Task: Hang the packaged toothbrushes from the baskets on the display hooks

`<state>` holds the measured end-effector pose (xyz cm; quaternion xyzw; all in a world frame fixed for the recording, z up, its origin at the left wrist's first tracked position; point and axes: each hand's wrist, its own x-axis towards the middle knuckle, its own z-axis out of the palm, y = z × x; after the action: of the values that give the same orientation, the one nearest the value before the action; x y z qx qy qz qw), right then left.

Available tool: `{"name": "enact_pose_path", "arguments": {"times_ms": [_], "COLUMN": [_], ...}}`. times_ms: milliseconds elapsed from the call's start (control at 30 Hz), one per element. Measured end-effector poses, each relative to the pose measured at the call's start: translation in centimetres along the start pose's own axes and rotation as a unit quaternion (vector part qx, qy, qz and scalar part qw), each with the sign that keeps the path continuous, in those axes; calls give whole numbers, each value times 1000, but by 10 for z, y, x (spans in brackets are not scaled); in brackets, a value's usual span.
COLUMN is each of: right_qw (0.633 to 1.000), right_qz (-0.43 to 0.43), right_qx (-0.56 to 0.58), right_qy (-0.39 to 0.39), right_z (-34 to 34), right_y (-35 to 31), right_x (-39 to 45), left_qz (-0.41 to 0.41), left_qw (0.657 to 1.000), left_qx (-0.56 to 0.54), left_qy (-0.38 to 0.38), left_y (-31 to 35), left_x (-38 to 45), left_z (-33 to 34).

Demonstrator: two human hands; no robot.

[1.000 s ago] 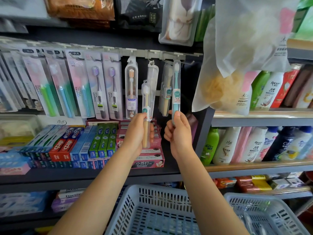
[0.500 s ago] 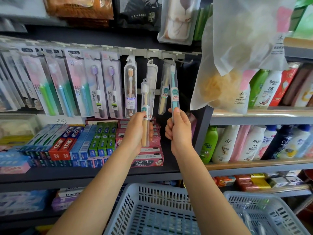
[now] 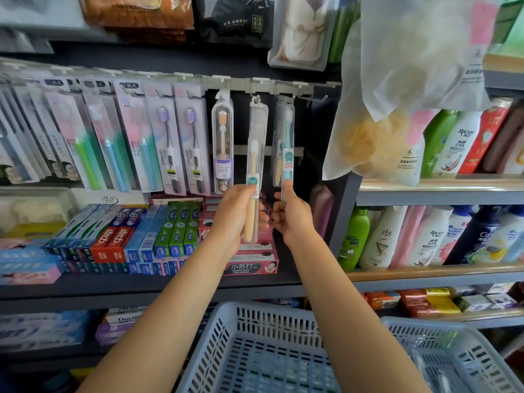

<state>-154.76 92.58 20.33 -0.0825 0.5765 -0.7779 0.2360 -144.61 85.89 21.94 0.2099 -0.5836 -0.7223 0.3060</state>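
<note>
Fingers of the right hand (image 3: 293, 215) curl round the foot of a teal packaged toothbrush (image 3: 287, 154), which over the past second has slid up and leftward until its top sits against the display hook (image 3: 286, 93), in front of the packs already hanging there. Whether its hang-hole is over the wire cannot be told from here. The left hand (image 3: 236, 215) grips the lower half of a yellow packaged toothbrush (image 3: 252, 191), held upright just below the neighbouring hook and barely shifted in that time; the top of this pack overlaps a clear case hanging behind it. Judging by the lift, the teal pack is being threaded on now and the yellow one waits its turn. Below the forearms stand two pale blue baskets (image 3: 263, 330), the nearer one showing a bare slotted floor, the one to its right cut off by the frame. Toothpaste boxes (image 3: 173, 234) line the shelf behind the wrists.
</note>
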Motion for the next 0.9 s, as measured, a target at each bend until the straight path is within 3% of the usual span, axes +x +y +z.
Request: {"name": "enact_pose_path", "arguments": {"times_ms": [100,167,367,533,900], "right_qw": [999,998,974,967,971], "right_qz": [48,36,-148,-195,-216], "right_qx": [-6,-47,-133,-122,-43], "right_qy": [6,-14,-112,-108,-90], "right_z": [1,-4,-20,-24,-9], "right_y": [-2,2,14,2,-18], "right_x": [3,-1,-30,-30,-24], "left_qz": [27,39,61,83,113], "left_qw": [998,996,991,990,987], "left_qx": [55,83,111,103,93], "left_qy": [-16,-21,-39,-51,-61], "left_y": [-1,0,12,19,36], "left_x": [2,5,7,12,28], "left_z": [-1,-2,12,28,37]}}
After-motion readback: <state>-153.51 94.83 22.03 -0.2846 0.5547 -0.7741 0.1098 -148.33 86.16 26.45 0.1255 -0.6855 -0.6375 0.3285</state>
